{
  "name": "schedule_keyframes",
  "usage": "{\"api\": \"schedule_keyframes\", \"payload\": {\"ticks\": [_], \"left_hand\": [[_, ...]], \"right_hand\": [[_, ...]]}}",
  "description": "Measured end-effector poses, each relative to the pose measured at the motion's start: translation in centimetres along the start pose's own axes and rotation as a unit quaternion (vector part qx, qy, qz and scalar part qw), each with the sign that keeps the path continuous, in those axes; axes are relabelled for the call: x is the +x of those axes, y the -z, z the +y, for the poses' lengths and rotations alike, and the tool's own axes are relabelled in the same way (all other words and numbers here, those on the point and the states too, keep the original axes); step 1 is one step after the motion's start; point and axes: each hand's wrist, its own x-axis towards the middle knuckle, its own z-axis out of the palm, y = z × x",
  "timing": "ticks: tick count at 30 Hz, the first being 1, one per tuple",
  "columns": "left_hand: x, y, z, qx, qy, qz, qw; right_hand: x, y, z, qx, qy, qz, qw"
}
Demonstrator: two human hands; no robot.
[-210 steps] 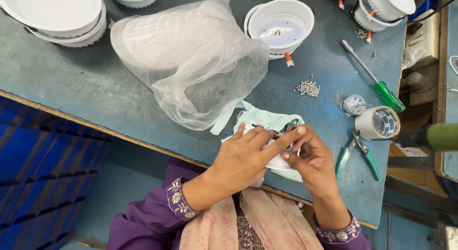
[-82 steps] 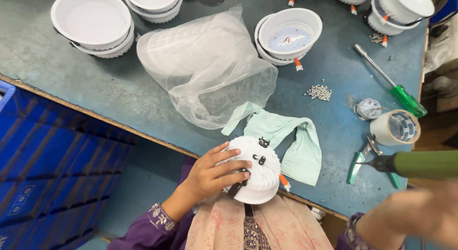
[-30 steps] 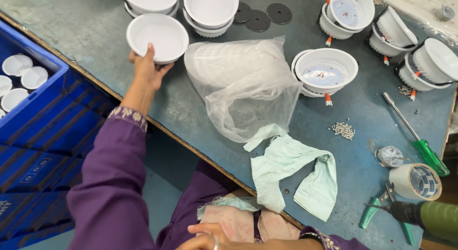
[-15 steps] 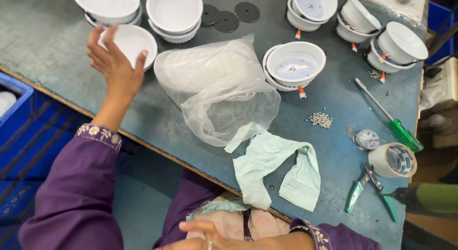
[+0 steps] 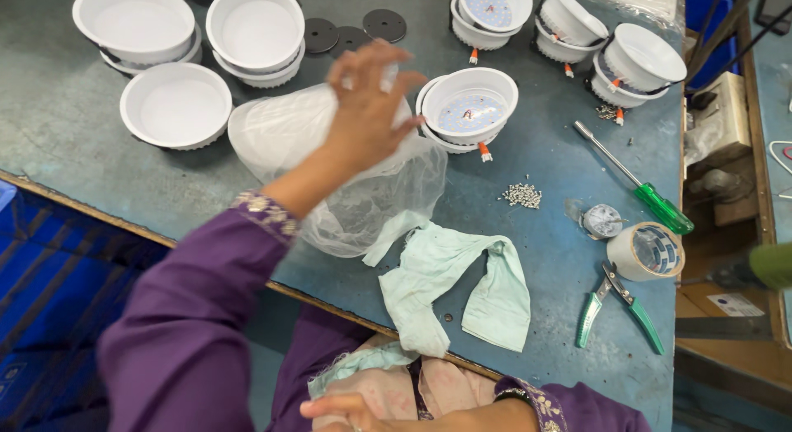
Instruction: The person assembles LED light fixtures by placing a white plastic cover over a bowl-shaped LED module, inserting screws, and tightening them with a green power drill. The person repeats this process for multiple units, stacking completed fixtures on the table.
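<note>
My left hand point(image 5: 363, 110) is raised above the table with its fingers apart, blurred by motion, and holds nothing. It hovers over a crumpled clear plastic bag point(image 5: 330, 176) and just left of a white round lamp housing point(image 5: 469, 106) with an LED disc inside. Only part of my right hand point(image 5: 346, 411) shows at the bottom edge, lying low on my lap against light fabric; I cannot make out its grip. A white bowl-shaped housing point(image 5: 176, 106) sits alone at the left, near the table's front edge.
Stacks of white housings point(image 5: 136, 23) point(image 5: 254, 32) stand at the back left, more point(image 5: 610, 48) at the back right. A pale green cloth point(image 5: 454, 288), small screws point(image 5: 521, 194), a green-handled screwdriver point(image 5: 639, 184), a tape roll point(image 5: 645, 250) and green pliers point(image 5: 615, 304) lie on the right. A blue crate point(image 5: 49, 292) is below left.
My left hand left the white housing at the table's left and swung right, over the plastic bag, close to the centre housing. My right hand stayed on my lap.
</note>
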Motion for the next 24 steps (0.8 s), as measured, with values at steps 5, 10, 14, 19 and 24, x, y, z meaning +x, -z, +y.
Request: {"api": "schedule_keyframes", "payload": {"ticks": [5, 10, 14, 19, 24], "left_hand": [[1.4, -6.0, 5.0, -0.053, -0.018, -0.079, 0.995], [0.6, -10.6, 6.4, 0.04, -0.018, -0.108, 0.993], [0.3, -11.2, 6.0, 0.08, -0.041, -0.035, 0.995], [-1.0, -8.3, 6.3, -0.019, -0.042, 0.011, 0.999], [-4.8, -3.1, 9.3, -0.032, -0.107, 0.018, 0.994]], "right_hand": [[-0.7, 0.7, -0.5, -0.012, -0.01, 0.017, 1.0], [-1.3, 1.1, -1.4, -0.013, -0.016, 0.02, 1.0], [-2.2, 1.1, -1.5, -0.007, -0.019, 0.024, 1.0], [-3.5, 2.7, -1.6, -0.013, -0.038, 0.064, 0.997], [-4.6, 9.2, -3.2, -0.092, -0.047, 0.216, 0.971]]}}
